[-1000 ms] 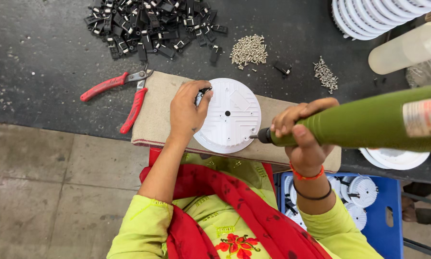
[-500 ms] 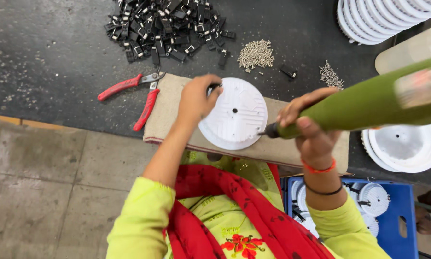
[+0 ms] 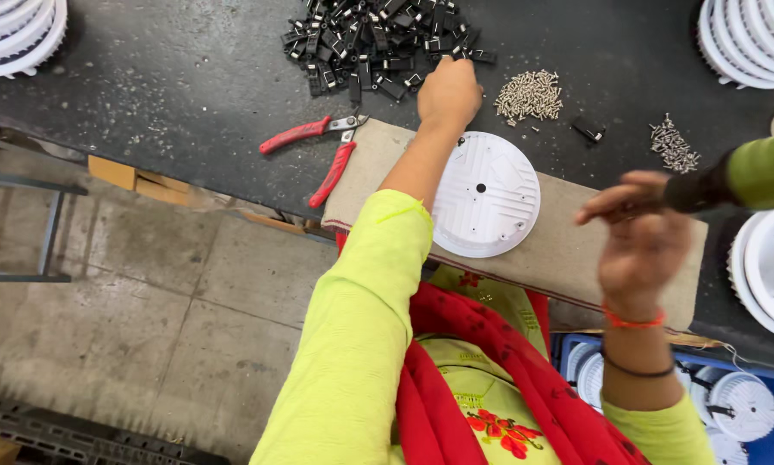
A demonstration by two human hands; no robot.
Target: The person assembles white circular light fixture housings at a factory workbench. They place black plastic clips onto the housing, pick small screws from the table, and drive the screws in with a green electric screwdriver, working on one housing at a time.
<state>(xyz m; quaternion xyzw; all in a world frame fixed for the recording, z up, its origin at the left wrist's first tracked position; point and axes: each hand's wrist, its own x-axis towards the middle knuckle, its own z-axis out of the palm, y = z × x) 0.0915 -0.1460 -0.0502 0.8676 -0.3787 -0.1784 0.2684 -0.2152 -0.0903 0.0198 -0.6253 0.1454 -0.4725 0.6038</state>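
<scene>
Left hand (image 3: 449, 90) reaching into pile of black clips (image 3: 378, 39), grip closed (contents hidden); right hand (image 3: 641, 241) wrapped around green power screwdriver (image 3: 736, 176). White round housing (image 3: 483, 194) on brown mat (image 3: 568, 250), dark bench (image 3: 146, 77), concrete floor (image 3: 146, 301) below.

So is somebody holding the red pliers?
No, the red pliers lie alone on the table; the left hand is at the pile of black parts.
</scene>
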